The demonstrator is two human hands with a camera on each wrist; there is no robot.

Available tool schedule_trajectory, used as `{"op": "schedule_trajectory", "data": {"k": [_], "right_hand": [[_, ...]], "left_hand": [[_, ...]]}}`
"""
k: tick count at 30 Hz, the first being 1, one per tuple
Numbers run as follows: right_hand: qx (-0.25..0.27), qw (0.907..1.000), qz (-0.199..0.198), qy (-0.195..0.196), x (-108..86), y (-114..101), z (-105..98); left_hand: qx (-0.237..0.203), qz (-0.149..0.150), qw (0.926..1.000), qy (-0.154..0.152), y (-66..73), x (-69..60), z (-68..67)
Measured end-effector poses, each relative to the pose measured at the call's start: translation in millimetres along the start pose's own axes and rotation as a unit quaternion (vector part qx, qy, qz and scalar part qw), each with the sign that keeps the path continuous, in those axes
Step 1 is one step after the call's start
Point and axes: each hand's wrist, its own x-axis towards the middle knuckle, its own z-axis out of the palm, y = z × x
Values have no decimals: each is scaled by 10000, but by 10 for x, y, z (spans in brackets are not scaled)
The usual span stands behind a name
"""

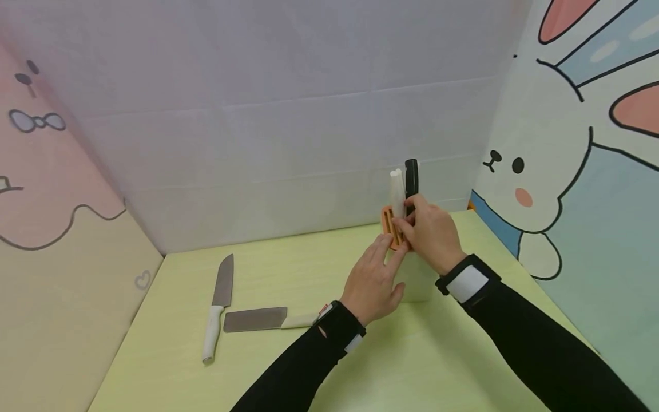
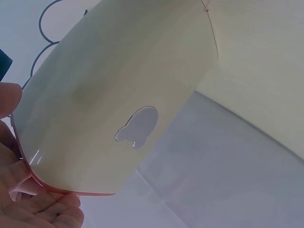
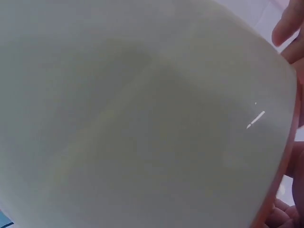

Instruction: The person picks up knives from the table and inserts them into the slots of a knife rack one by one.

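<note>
A pale knife block with an orange slotted top stands at the table's back right. A white handle and a black handle rise from it; whatever is below them is hidden. My right hand has its fingers bent around the lower part of the black handle, seemingly pinching it. My left hand rests its spread fingertips on the block's front edge. In the left wrist view, fingers lie along the orange rim beside the glossy wall. The same wall fills the right wrist view.
On the left of the yellow-green table lies a knife with a white handle. A cleaver lies crosswise beside it, its handle end hidden by my left wrist. A white back wall and printed side panels enclose the table.
</note>
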Motion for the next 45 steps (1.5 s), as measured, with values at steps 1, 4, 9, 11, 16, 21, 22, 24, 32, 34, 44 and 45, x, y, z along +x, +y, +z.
{"op": "schedule_trajectory", "data": {"k": [1,4,9,11,16,21,22,24,32,34,44,45], "right_hand": [[-38,10000,-65,25,21,-1,-24],[-93,9987,-488,124,133,-25,-126],[-202,9915,-1270,-176,421,-110,-329],[-287,9901,-1295,-464,519,-136,-376],[-406,9894,-921,-1049,614,-165,-399],[-525,9873,-692,-1333,620,-170,-365],[-541,9867,-654,-1385,621,-171,-354],[-532,9863,-585,-1446,620,-175,-340],[-456,9874,-587,-1395,564,-171,-335],[-451,9873,-617,-1392,551,-176,-343],[-278,9893,-599,-1299,514,-186,-367],[-279,9898,-632,-1246,515,-185,-364]], "left_hand": [[-17,4,10000,6,4,0,4],[15,19,10000,33,12,-1,14],[108,-9,9999,15,4,-3,27],[89,-36,10000,4,2,-3,35],[54,-34,10000,-27,17,-16,50],[95,-8,9999,33,34,-9,48],[108,-9,9999,39,34,-7,47],[83,-18,10000,16,30,-5,53],[28,-12,10000,19,45,1,71],[115,-1,9999,36,46,1,77],[154,-9,9999,28,42,1,76],[163,-10,9999,39,41,1,76]]}}
